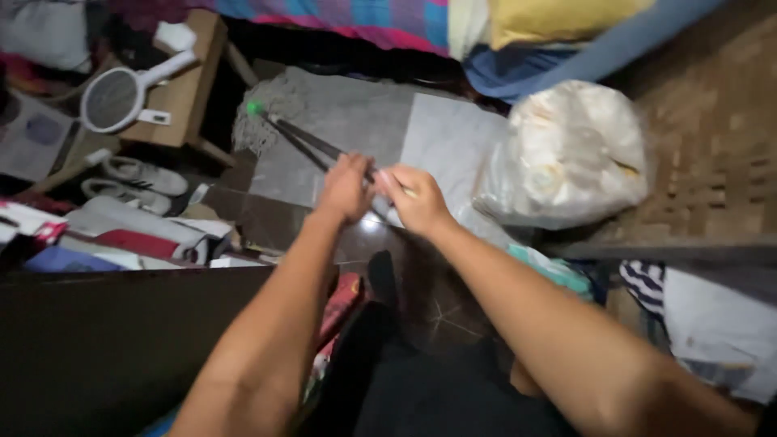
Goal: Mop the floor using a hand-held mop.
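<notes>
Two bare hands close around the dark handle point(312, 144) of a mop, and that handle serves as the marker for everything else; the left hand point(346, 188) is curled tight on the shaft, and the right hand point(417, 200) grips it just beside the left, fingers wrapped, the two nearly touching; from the hands the handle runs up and to the left to a green collar point(256, 108), where the grey stringy mop head point(271, 109) spreads on the pale floor tiles point(453, 137); to the right of the handle a stretch of pale tile lies open as far as a bulging white plastic bag point(571, 154), which closes that side; beyond the mop head the edge of a bed with a striped blanket point(356, 20) bounds the floor; to the left of the handle a low wooden table point(182, 97) carries a white racket-shaped swatter point(121, 93), and a pair of white shoes point(133, 182) sits below it amid piled clutter; below the hands the tiles turn dark and glossy, hemmed on the left by a dark flat panel point(113, 340).
</notes>
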